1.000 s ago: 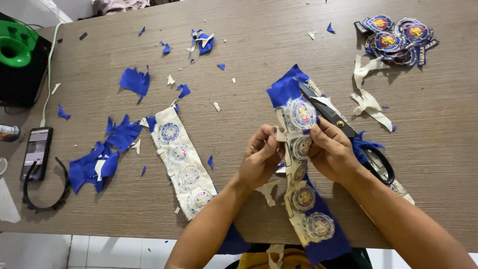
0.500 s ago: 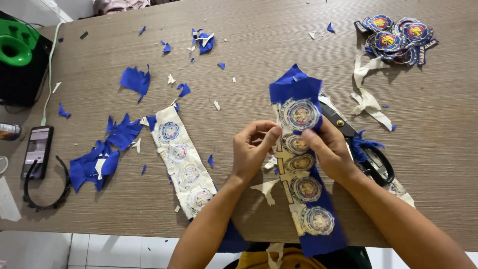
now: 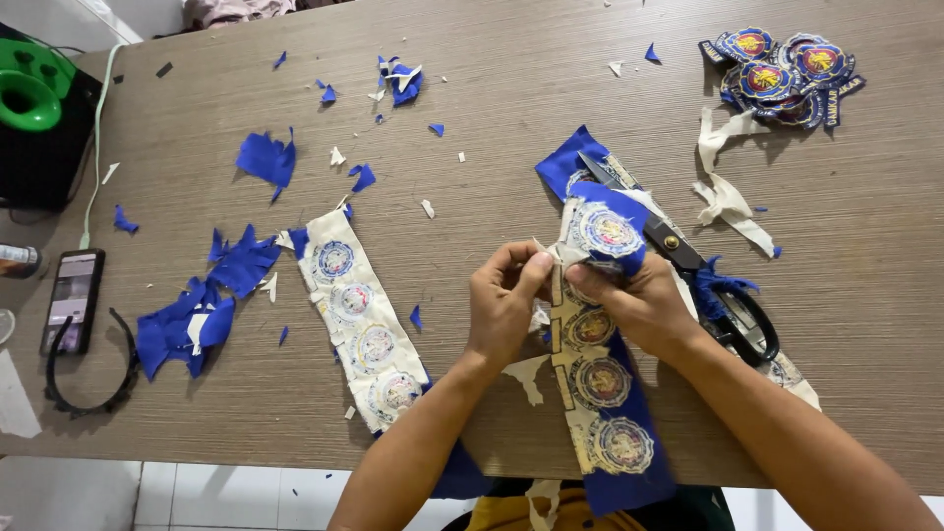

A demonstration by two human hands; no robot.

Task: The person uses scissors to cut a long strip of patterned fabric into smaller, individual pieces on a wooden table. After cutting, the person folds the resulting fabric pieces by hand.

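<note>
A long blue fabric strip of round embroidered patches [image 3: 600, 393] is lying across the near edge of the wooden table [image 3: 865, 246]. Black-handled scissors [image 3: 688, 261] are lying just right of it; a cream patch strip [image 3: 359, 320] is lying left. Cut blue patches [image 3: 782, 74] are sitting piled at the far right corner.

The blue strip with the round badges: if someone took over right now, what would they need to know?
Left hand: pinching the cream backing edge of the long blue fabric strip of round embroidered badges.
Right hand: gripping the same strip at its folded-over top badge.
The strip runs from the hands down over the near edge of the wooden table.
Black scissors lie unheld right of the strip.
Done: pile of cut-out blue badges at far right; blue fabric scraps on the left.
Left: this strip and a second cream-backed badge strip remain uncut.
</note>
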